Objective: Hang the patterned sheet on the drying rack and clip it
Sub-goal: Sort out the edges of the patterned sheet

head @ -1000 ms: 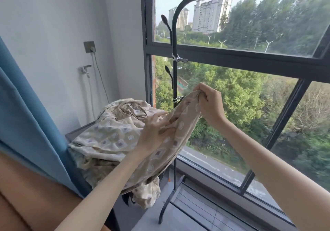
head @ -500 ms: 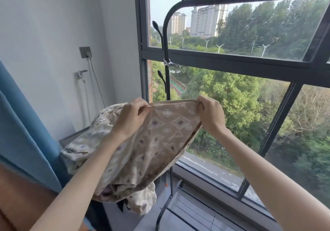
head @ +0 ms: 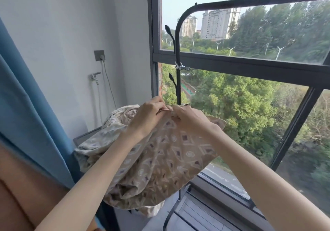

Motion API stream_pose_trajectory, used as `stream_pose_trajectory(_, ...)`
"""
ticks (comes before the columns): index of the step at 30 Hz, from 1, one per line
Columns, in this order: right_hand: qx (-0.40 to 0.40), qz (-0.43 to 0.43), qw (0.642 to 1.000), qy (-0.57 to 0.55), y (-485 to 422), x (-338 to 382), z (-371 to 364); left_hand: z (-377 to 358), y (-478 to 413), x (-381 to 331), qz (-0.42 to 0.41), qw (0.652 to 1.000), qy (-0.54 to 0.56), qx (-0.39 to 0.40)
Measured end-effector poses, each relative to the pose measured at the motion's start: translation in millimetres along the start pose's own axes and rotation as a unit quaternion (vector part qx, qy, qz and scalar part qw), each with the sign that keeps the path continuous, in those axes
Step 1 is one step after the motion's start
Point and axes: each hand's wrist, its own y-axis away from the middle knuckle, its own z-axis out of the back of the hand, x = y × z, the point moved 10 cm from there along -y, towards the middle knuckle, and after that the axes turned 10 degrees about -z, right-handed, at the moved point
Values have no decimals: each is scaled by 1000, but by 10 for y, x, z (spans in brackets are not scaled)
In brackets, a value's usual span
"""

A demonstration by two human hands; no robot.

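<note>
**Head view: sheet (head: 169,159) pinched at its top edge**

The left hand (head: 148,113) and right hand (head: 189,118) meet almost touching. Their curled fingers (head: 159,104) hold the edge just in front of the rack (head: 177,52) post, and the rest sags below both wrists.
</note>
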Motion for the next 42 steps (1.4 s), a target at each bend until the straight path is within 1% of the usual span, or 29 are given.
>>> stream_pose_trajectory(2, 15, 27, 999, 16, 2, 34, 16, 15, 100, 62, 2, 1000, -12, -5)
stream_pose_trajectory(4, 0, 60, 996, 61, 16, 81, 130, -86, 248, 105, 6, 1000, -24, 12)
stream_pose_trajectory(5, -11, 74, 994, 80, 19, 91, 198, -172, 347, 125, 14, 999, -11, 27)
stream_pose_trajectory(8, -49, 86, 990, 96, 3, 75, 351, -346, 740, 310, 82, 995, 39, 42)
stream_pose_trajectory(10, -70, 90, 991, 76, -8, 77, 443, -428, 981, 530, 139, 987, 55, 63)
stream_pose_trajectory(12, -63, 97, 992, 44, -2, 121, 489, -519, 1122, 740, 184, 977, 51, 100)
stream_pose_trajectory(15, -71, 97, 993, 14, -7, 145, 551, -590, 1157, 894, 194, 974, 11, 116)
stream_pose_trajectory(17, -93, 90, 992, 9, -3, 113, 575, -699, 1200, 1008, 194, 970, -3, 148)
stream_pose_trajectory(19, -108, 84, 991, 5, 0, 71, 577, -817, 1244, 1158, 176, 966, -43, 184)
stream_pose_trajectory(24, -136, 75, 988, -16, 35, -62, 570, -944, 1315, 1397, 203, 940, -98, 255)
stream_pose_trajectory(25, -140, 66, 988, -20, 49, -106, 564, -955, 1310, 1393, 194, 943, -100, 252)
stream_pose_trajectory(26, -145, 57, 988, -21, 67, -143, 566, -952, 1266, 1336, 166, 953, -103, 232)
stream_pose_trajectory(28, -148, 44, 988, -24, 95, -198, 559, -911, 1136, 1066, 79, 978, -93, 172)
stream_pose_trajectory(30, -148, 35, 988, -24, 109, -221, 548, -881, 1022, 863, 38, 989, -78, 117)
stream_pose_trajectory(35, -164, 19, 986, -13, 124, -298, 516, -812, 899, 794, 65, 994, -58, 65)
stream_pose_trajectory(38, -164, -8, 986, 3, 147, -434, 464, -564, 863, 809, 90, 993, -71, 11)
stream_pose_trajectory(42, -150, -47, 988, -1, 155, -591, 350, -259, 805, 913, 116, 992, -58, 14)
